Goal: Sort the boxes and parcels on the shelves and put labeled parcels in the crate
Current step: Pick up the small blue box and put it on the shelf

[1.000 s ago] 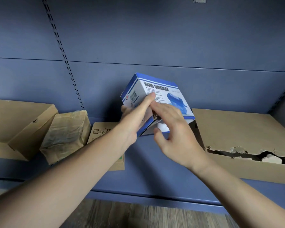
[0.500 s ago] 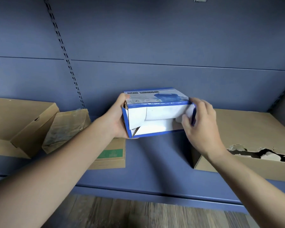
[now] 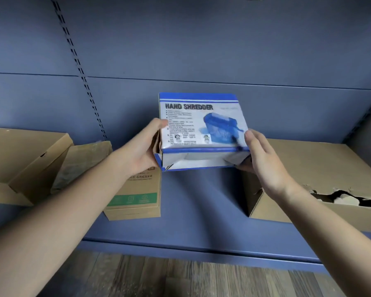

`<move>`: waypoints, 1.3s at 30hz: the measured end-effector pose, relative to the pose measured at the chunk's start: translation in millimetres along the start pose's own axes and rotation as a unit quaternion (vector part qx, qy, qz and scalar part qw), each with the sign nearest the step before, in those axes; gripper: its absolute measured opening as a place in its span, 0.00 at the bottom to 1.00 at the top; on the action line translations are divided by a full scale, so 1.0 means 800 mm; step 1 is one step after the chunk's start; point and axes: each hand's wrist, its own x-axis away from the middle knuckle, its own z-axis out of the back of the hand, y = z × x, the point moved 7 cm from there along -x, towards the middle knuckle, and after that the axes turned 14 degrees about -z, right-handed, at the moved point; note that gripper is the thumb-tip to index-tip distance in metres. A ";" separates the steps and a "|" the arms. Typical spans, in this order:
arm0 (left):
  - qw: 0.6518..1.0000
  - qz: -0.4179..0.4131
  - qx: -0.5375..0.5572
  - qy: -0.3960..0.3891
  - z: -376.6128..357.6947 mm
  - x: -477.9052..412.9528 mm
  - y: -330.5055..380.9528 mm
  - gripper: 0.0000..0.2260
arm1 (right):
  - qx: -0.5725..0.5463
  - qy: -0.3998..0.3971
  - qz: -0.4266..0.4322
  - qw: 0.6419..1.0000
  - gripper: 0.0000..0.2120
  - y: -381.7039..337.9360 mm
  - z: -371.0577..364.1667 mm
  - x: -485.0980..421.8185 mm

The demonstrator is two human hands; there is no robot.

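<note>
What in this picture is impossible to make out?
Head view only:
- Small print on the hand shredder box: blurred.
- Printing on the green-banded carton: partly covered by the left hand.
- Inside the torn carton: dark, and cut by the right edge.
- Plain carton: cut by the left edge.
- The crate: out of frame.

Stockroom or shop storage, blue metal shelving point(image 3: 201, 228) with slotted uprights point(image 3: 81, 78), plain cardboard cartons point(image 3: 26, 155), wood-look floor point(image 3: 180, 277)

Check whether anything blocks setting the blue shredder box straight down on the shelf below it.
Nothing visible does. The left hand and right hand hold the blue box by its sides above a bare strip of shelf; the green-banded box lies left of that strip, the torn carton right.
</note>
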 end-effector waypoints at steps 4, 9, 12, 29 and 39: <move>0.993 -0.058 -0.092 -0.051 0.008 0.000 0.002 0.25 | 0.025 -0.006 0.010 1.000 0.18 0.002 0.001 0.003; 0.963 -0.092 -0.229 -0.105 -0.001 0.006 -0.011 0.45 | 0.018 -0.023 0.022 0.999 0.18 0.008 0.003 0.004; 0.912 -0.162 -0.367 -0.081 0.001 0.007 -0.003 0.46 | 0.034 -0.062 0.023 0.997 0.26 0.013 -0.003 0.009; 0.880 -0.114 -0.459 -0.046 0.003 -0.004 -0.069 0.27 | 0.210 0.088 -0.008 0.974 0.18 0.049 -0.003 -0.018; 0.881 -0.090 -0.465 -0.017 0.012 -0.017 -0.094 0.20 | 0.362 0.078 0.028 0.929 0.28 0.059 -0.019 -0.023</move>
